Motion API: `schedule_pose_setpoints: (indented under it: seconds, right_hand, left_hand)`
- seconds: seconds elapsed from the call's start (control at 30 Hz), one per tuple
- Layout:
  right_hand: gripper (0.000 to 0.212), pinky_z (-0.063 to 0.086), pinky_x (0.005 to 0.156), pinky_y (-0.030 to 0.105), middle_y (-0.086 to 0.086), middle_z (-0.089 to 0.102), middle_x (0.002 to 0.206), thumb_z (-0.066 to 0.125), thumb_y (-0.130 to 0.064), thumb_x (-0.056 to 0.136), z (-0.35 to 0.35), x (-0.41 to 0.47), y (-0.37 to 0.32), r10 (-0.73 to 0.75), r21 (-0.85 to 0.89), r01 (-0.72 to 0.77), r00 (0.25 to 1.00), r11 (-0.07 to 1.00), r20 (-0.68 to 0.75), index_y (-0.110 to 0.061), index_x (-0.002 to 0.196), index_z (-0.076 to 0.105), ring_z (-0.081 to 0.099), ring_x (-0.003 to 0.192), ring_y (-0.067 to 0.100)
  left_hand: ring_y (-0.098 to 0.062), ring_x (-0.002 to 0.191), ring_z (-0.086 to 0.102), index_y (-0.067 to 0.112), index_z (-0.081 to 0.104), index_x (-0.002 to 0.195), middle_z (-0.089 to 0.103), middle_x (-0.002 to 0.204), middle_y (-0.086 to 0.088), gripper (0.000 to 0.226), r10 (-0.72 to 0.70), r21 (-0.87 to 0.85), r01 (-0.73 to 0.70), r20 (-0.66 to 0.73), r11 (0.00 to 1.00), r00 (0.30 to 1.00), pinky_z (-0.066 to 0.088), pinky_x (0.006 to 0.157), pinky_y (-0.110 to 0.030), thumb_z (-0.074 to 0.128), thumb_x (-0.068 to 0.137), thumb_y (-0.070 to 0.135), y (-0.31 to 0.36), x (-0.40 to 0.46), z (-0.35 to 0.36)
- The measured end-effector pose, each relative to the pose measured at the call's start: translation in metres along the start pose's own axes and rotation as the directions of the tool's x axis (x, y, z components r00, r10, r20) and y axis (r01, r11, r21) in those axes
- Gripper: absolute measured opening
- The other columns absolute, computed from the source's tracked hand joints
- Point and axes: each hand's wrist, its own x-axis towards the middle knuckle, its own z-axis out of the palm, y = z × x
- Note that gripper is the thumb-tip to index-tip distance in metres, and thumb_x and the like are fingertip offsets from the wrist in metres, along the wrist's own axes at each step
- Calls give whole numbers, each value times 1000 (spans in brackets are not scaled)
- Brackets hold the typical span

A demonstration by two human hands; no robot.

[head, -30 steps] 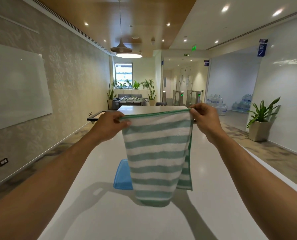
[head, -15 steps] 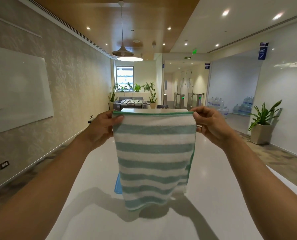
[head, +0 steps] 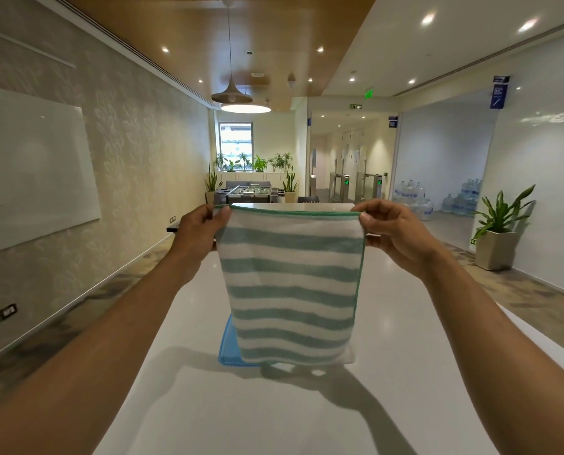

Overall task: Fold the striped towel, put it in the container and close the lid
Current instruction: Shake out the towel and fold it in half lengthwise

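Striped towel [head: 290,284] pinched by L hand [head: 197,233] & R hand [head: 394,233]; hides most of blue container [head: 228,349].

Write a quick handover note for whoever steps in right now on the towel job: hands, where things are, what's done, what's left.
Left hand: pinching the top left corner of the green-and-white striped cloth towel.
Right hand: pinching the top right corner.
Towel: hanging in the air above the glossy white table, lower edge near the surface.
Blue plastic piece: on the table behind the towel, mostly hidden; whether it is the container or its lid cannot be told.
Done: towel lifted and spread; it may already be doubled, unclear.
Left: finish folding, put it in the container, close the lid.
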Motion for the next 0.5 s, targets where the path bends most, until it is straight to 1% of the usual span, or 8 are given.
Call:
schedule_pose_setpoints:
  seconds: [0.07, 0.17, 0.27, 0.37, 0.4, 0.43, 0.47, 0.5]
  right_hand:
    - [13, 58, 79, 37, 6, 71, 94, 62, -14, 79, -3, 0, 0, -3, 56, 3, 1000, 998, 10, -12, 91, 68, 67, 92, 23]
    - [13, 59, 77, 37, 6, 72, 95, 61, -11, 80, -12, -1, -1, 2, 62, -5, 998, 998, 62, -15, 87, 71, 67, 95, 25]
    - [17, 61, 74, 35, 6, 72, 95, 60, -8, 82, -18, -1, -1, -23, 106, 13, 995, 994, 99, -18, 84, 74, 68, 95, 25]
    - [21, 59, 69, 30, 3, 73, 92, 59, -5, 83, -15, -1, 2, -61, 309, 33, 995, 950, 80, -19, 83, 75, 69, 89, 21]
    - [23, 59, 69, 30, 3, 73, 92, 58, -3, 84, -12, 0, 5, -42, 322, 25, 998, 947, 46, -19, 81, 75, 69, 89, 22]
    - [26, 60, 69, 32, 4, 73, 92, 57, 0, 86, -7, 2, 11, -15, 241, 21, 1000, 970, -25, -18, 80, 75, 69, 90, 24]
    - [27, 60, 68, 35, 5, 73, 93, 57, 3, 87, -2, 6, 17, -11, 43, 17, 992, 999, -129, -16, 81, 75, 68, 90, 28]
    - [27, 60, 68, 39, 7, 73, 93, 57, 5, 88, 5, 10, 24, -55, -212, 3, 969, 977, -240, -14, 84, 76, 67, 89, 30]
  left_hand:
    - [-14, 76, 61, 14, 62, 89, 63, 83, 1, 17, 7, -45, -6, 24, 999, 1000, 57, 62, -29, 58, 94, 29, 1, -2, -2]
    - [-9, 72, 62, 16, 63, 83, 66, 76, 8, 14, 26, -78, -18, 104, 997, 994, 54, 58, -23, 59, 94, 25, 3, -4, -7]
    - [-8, 72, 63, 19, 65, 79, 66, 76, 8, 15, 79, -127, -56, 190, 990, 979, 51, 57, -26, 59, 92, 22, 5, -6, -15]
    - [-16, 77, 65, 20, 67, 76, 66, 79, 1, 14, 78, -326, 27, 304, 945, 949, 54, 59, -31, 61, 88, 23, 8, -8, -18]
    - [-18, 77, 65, 19, 67, 77, 67, 79, 0, 12, 50, -372, 78, 320, 925, 946, 56, 61, -30, 62, 86, 23, 7, -8, -16]
    - [-19, 76, 65, 17, 66, 78, 67, 78, -1, 9, 7, -358, 105, 299, 928, 954, 56, 62, -30, 64, 85, 22, 5, -8, -12]
    - [-20, 75, 63, 15, 65, 79, 66, 76, -2, 8, -45, -247, 99, 218, 964, 975, 55, 62, -30, 67, 83, 21, 3, -6, -6]
    - [-21, 74, 61, 14, 63, 80, 65, 76, -2, 9, -74, -55, 78, 79, 995, 994, 51, 64, -30, 71, 82, 19, 1, -4, 1]
